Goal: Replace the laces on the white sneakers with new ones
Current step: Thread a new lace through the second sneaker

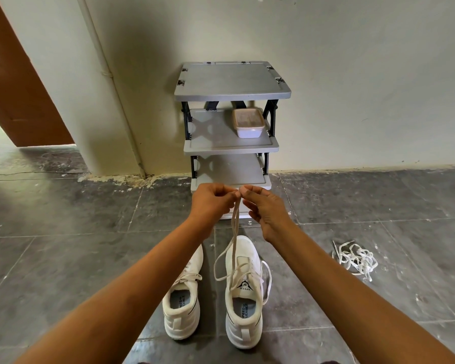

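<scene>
Two white sneakers stand side by side on the dark floor, heels toward me: the left sneaker (182,298) and the right sneaker (243,290). A pale lace (234,232) rises from the right sneaker's eyelets in two strands up to my hands. My left hand (213,200) and my right hand (264,208) meet above the shoes, fingertips pinching the lace's two ends together. The left sneaker has a lace loosely across its tongue. A tangled heap of white laces (356,258) lies on the floor to the right.
A grey three-tier shelf rack (231,93) stands against the wall straight ahead, with a lidded plastic box (248,123) on its middle shelf. A brown door (16,82) is open at the far left. Dark stone tiles cover the floor.
</scene>
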The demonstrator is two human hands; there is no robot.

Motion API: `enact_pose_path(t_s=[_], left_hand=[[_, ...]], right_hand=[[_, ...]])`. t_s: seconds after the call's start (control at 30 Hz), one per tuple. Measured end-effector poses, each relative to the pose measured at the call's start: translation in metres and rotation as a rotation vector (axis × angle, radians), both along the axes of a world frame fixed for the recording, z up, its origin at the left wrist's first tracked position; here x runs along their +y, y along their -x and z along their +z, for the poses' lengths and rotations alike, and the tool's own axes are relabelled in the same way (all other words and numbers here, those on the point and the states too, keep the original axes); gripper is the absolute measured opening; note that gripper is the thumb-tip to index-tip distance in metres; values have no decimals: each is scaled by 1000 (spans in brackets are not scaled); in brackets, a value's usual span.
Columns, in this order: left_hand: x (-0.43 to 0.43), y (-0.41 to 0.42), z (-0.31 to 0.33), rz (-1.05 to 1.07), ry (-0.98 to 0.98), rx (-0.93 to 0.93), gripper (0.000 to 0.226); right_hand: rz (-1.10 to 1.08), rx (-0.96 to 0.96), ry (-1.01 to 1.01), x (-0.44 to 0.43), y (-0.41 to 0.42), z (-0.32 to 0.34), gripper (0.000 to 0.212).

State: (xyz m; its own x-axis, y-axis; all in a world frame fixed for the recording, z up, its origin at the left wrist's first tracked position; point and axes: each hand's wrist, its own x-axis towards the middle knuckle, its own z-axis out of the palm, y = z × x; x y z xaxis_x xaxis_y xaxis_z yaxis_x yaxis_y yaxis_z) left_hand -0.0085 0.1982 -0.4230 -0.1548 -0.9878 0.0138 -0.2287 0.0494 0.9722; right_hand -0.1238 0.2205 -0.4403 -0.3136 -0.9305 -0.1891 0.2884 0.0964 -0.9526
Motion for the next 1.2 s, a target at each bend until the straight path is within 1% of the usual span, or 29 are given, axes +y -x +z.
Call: enact_pose_path(t_s=[0.1,0.17,0.23,0.3,0.37,0.47,0.53,0.6,0.63,0.7,0.73,0.8,0.83,0.9,0.93,0.97,1.03,1.1,1.13,1.17,1.2], left_hand=[[-1,0,-1,16,9,-24,7],[-1,-1,-1,34,9,-20,9],[-2,-2,0,33,-16,20,11],[-2,-1,2,16,-73,92,9],[-1,1,2,3,-112,121,10],[0,0,4,10,-127,143,15],[-3,-1,4,30,-147,152,17],[-7,-2,4,61,-212,173,19],[-8,-3,4,51,-263,263,20],[-12,-5,7,0,-355,562,20],[-16,-8,9,5,-376,680,21],[-25,-16,10,101,-387,796,23],[-30,-23,8,185,-375,802,23],[-39,-37,3,377,-329,728,20],[-43,-44,0,473,-313,666,17],[-47,-52,-5,572,-306,600,19],[-55,-66,-14,739,-299,496,26],[-58,-74,-20,834,-282,423,24],[-57,-75,-21,843,-269,377,23],[-54,-74,-22,809,-252,313,22],[-51,-70,-23,718,-234,238,19]], right_hand=[[18,62,22,2,-2,0,13],[38,38,23,3,-3,0,18],[52,21,31,2,-4,-1,24],[66,52,48,0,-4,-1,26],[125,117,54,0,-4,0,29],[264,240,72,2,-5,-1,25],[325,316,83,2,-5,-1,29],[356,403,113,2,-5,-3,34],[379,434,129,2,-4,-3,34],[467,511,151,4,-1,-5,33],[512,586,156,5,2,-8,33],[582,826,131,7,10,-15,31],[611,950,99,9,17,-20,30],[651,1139,-2,11,35,-33,30],[654,1203,-71,13,47,-39,30],[644,1241,-142,16,59,-44,28],[584,1213,-238,21,80,-48,26],[523,1143,-242,23,87,-47,31],[510,1133,-218,22,85,-45,30],[509,1124,-188,19,80,-43,30],[513,1099,-150,17,73,-40,30]])
